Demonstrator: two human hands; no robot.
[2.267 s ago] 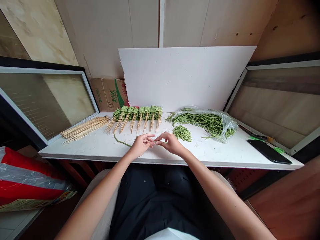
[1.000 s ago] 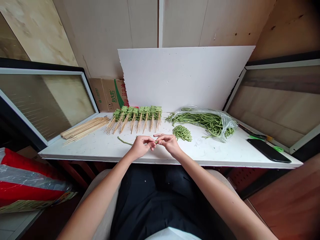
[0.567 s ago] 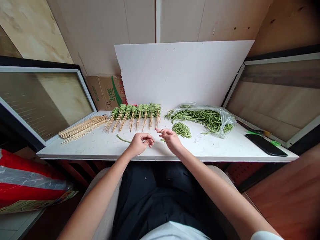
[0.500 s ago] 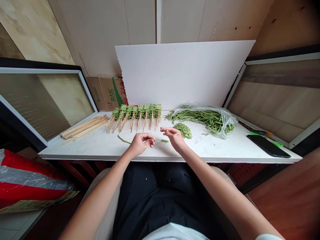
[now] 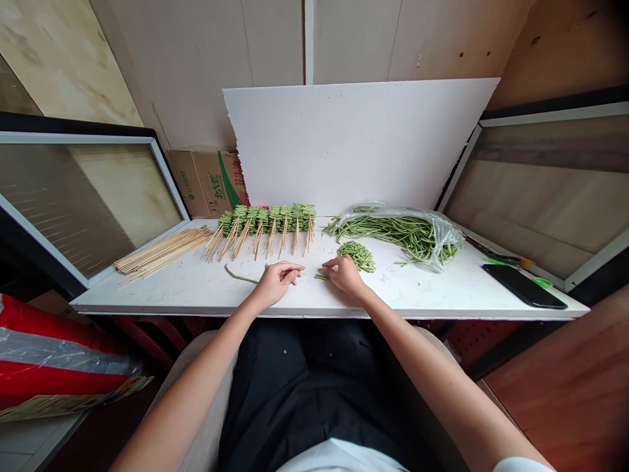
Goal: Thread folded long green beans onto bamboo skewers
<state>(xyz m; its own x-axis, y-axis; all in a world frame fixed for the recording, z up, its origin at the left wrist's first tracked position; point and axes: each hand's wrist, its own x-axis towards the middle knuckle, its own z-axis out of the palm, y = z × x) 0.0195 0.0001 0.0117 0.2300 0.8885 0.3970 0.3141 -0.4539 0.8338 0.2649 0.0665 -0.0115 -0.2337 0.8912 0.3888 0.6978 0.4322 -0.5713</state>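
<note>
My left hand (image 5: 279, 282) is closed around a long green bean (image 5: 240, 276), whose thin tail lies on the table to the left. A bit of the bean shows at the fingertips. Low over the table, my right hand (image 5: 344, 274) has thumb and fingers pinched together at a short green bean piece (image 5: 320, 276), partly covered by the fingers. Just behind the right hand is a heap of cut bean pieces (image 5: 361, 254). Farther back on the left, bean pieces threaded on wooden skewers (image 5: 275, 219) stand in a row of bundles, sticks toward me.
Loose bare skewers (image 5: 164, 252) lie at the left of the white table (image 5: 196, 298). A clear plastic bag of long beans (image 5: 407, 233) rests at the back right. At the right edge are a black phone (image 5: 523, 285) and a dark-handled tool (image 5: 491, 252). A white board (image 5: 363, 144) stands behind.
My right hand has come down from above the table to the short bean piece. My left hand has stayed nearly in place, and bean now shows at its fingertips.
</note>
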